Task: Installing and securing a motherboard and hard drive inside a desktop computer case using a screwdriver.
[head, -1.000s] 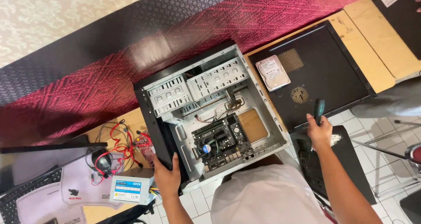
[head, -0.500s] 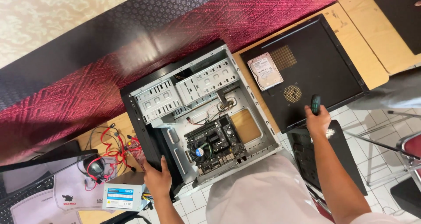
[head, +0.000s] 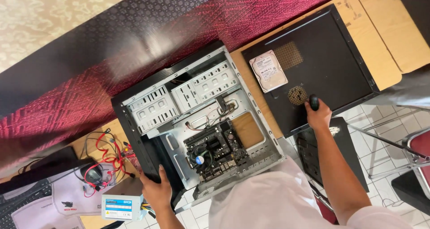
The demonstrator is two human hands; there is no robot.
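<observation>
An open computer case (head: 134, 126) lies on its side on the wooden table, its motherboard (head: 215, 150) and silver drive bays (head: 179, 97) exposed. My left hand (head: 156, 191) grips the case's black front edge at the lower left. My right hand (head: 318, 114) holds a dark screwdriver handle (head: 314, 102) upright over the black side panel (head: 331, 63), near its round vent. A hard drive (head: 268, 71) lies on that panel's left part.
A power supply unit (head: 122, 206) with red and black cables (head: 105, 162) sits left of the case. A dark red cloth (head: 112, 41) covers the table's far side. A chair (head: 412, 166) stands on the tiled floor at right.
The view has shifted, so everything sits lower and to the left in frame. My right hand with the screwdriver stays over the panel; my left hand keeps its hold on the case.
</observation>
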